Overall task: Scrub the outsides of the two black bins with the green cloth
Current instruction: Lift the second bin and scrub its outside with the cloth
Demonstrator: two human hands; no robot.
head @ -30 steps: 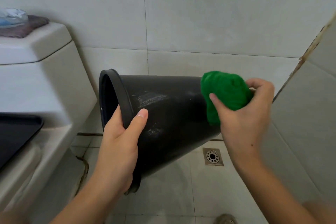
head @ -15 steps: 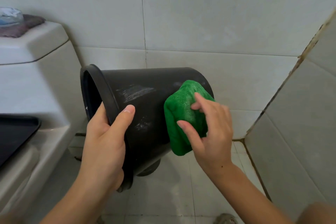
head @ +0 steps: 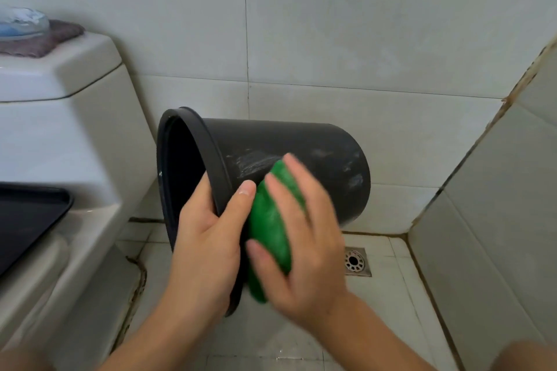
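One black bin [head: 316, 166] lies tilted on its side in the air, its mouth facing left and its base to the right. Pale wet streaks show on its upper wall. My left hand [head: 208, 238] grips the rim, thumb on the outside, fingers inside. My right hand [head: 301, 235] presses the green cloth [head: 269, 226] against the bin's near side, right beside the left thumb, with fingers spread over the cloth. The hand is blurred by motion. Only this one bin is in view.
A white toilet with its tank [head: 60, 117] fills the left; a folded cloth and a clear dish [head: 21, 24] sit on the tank lid. A black tray [head: 27, 220] lies at the lower left. A floor drain [head: 355, 262] sits in the tiled floor; tiled walls close the back and right.
My right hand has slid the green cloth along the bin's side from the base end towards the rim, ending next to my left thumb. The bin has dropped lower in view.
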